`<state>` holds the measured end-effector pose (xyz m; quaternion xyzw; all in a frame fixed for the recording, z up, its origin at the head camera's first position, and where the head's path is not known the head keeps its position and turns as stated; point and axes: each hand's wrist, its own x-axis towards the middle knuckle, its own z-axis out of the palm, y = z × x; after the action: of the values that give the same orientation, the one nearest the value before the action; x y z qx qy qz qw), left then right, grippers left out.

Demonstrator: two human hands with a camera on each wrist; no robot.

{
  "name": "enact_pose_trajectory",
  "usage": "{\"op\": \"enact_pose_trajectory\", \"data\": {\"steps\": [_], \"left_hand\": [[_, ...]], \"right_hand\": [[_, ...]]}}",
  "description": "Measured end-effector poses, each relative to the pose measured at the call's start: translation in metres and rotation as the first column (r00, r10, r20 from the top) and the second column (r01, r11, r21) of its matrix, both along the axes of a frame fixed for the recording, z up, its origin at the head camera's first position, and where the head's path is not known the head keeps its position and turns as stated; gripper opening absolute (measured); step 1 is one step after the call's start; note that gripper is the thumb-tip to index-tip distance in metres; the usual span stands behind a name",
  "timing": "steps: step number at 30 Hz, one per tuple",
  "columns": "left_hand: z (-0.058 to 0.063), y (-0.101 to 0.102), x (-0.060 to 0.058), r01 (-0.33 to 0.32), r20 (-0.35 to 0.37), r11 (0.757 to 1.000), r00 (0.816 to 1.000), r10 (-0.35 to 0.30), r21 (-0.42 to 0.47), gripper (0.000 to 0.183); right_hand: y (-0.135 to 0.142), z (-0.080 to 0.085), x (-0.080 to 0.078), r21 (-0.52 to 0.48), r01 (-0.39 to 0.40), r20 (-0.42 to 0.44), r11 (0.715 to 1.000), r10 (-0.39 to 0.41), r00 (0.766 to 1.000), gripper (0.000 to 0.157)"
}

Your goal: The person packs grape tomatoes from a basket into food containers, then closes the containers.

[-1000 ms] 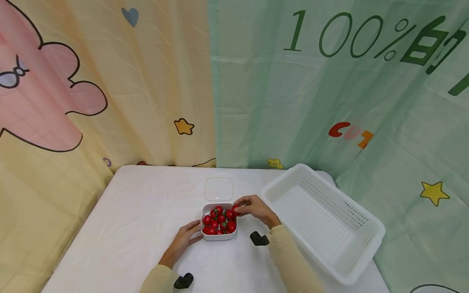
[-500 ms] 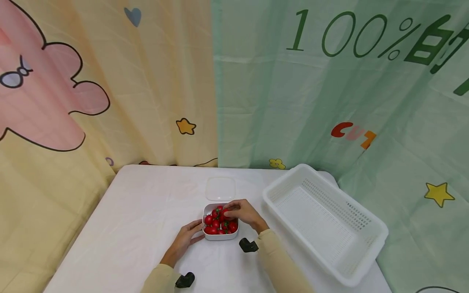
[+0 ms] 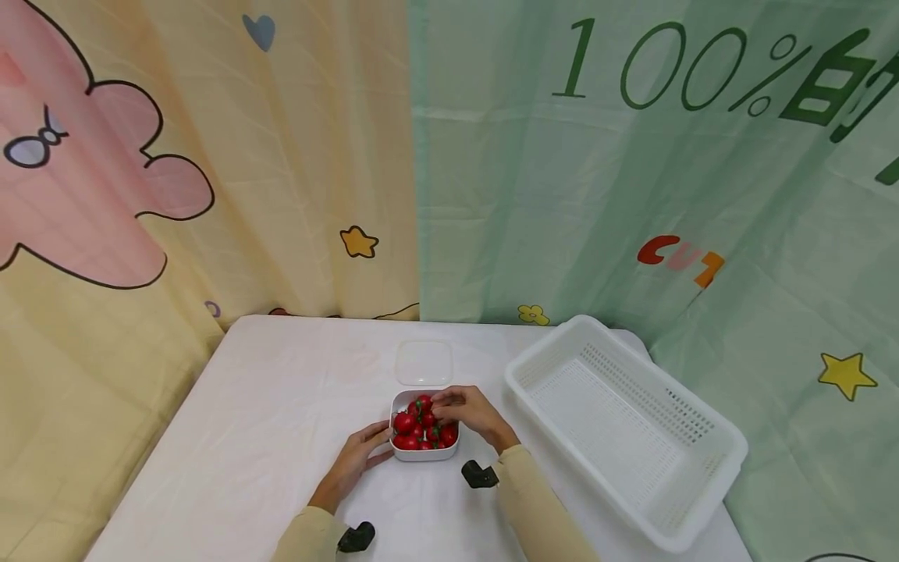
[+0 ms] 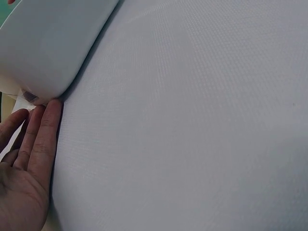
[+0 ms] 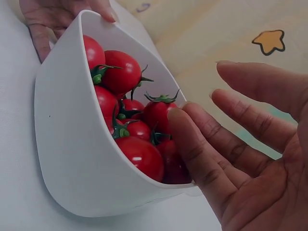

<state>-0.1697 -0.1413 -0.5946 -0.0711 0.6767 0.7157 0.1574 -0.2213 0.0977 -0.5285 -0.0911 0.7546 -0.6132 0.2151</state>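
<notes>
A white square box full of red cherry tomatoes with green stems stands at mid-table. My left hand rests against its left side. In the left wrist view, those fingers lie nearly straight along the base of the box. Over the box's right rim is my right hand. The right wrist view shows its fingers loosely bent and spread, no tomato pinched between them; the fingertips are close to the tomatoes at the rim, and contact is hard to tell.
Behind the box lies a clear lid on the white-covered table. To the right, a large white perforated basket sits at an angle. Printed curtains hang close behind the table.
My right hand, which held a tomato at the box's right edge, has moved left over the box and let the tomato go among the others. The left hand keeps its place.
</notes>
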Motion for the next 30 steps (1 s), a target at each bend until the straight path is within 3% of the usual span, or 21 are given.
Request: {"op": "enact_pose_trajectory", "data": {"steps": [21, 30], "left_hand": [[0.002, 0.0, -0.001, 0.0, 0.002, 1.0, 1.0, -0.001, 0.01, 0.054], [0.008, -0.005, -0.007, 0.07, 0.01, 0.997, 0.997, -0.07, -0.044, 0.058]], "right_hand": [[0.006, -0.006, -0.002, -0.109, 0.036, 0.022, 0.993, -0.034, 0.999, 0.033], [0.016, -0.01, -0.012, -0.146, 0.168, 0.014, 0.975, -0.167, 0.986, 0.03]]}}
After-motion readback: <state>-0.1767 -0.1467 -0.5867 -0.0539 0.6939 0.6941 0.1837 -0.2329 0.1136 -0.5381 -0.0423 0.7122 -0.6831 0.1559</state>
